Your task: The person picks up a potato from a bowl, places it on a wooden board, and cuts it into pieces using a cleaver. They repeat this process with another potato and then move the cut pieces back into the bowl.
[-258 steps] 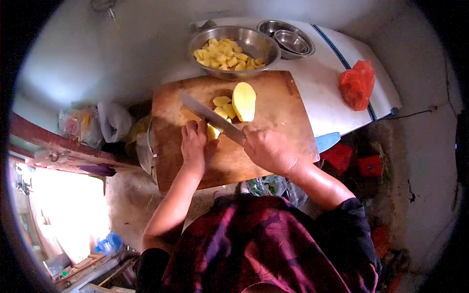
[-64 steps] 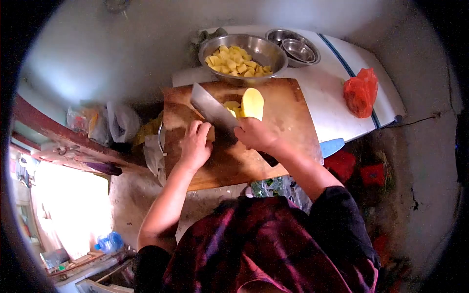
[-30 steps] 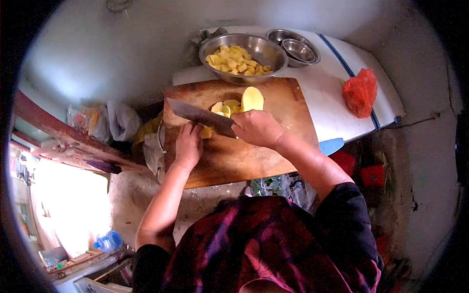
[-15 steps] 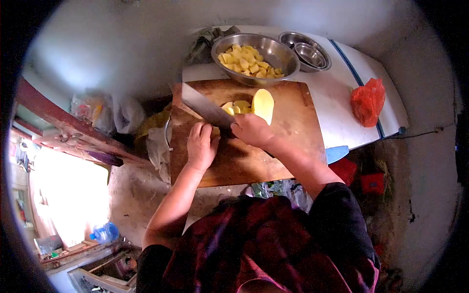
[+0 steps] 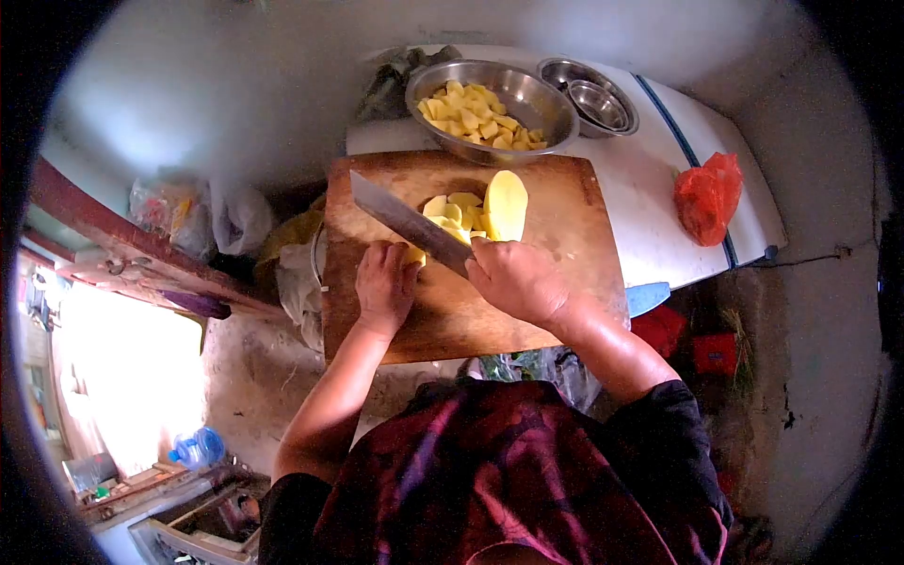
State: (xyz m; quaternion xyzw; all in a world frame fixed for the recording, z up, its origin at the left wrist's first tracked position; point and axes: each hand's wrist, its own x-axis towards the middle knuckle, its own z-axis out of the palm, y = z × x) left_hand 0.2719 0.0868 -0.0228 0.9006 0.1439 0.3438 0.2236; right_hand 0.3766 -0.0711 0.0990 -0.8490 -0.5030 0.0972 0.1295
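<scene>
My right hand is closed around the handle of a broad-bladed kitchen knife. Its blade slants to the upper left over the wooden cutting board. Under my left hand, with fingers curled, is a piece of peeled potato, mostly hidden by the fingers. Cut potato pieces lie just beyond the blade. To their right rests a larger potato half, its pale flat face showing.
Behind the board stands a steel bowl partly filled with potato chunks. Smaller nested metal bowls sit to its right. A red plastic bag lies on the white surface at right. A blue-handled or blue-edged object pokes out beside the board.
My right hand and the knife have shifted right and slightly toward me, away from my left hand. More of the cut potato pieces beyond the blade now show. My left hand has barely moved.
</scene>
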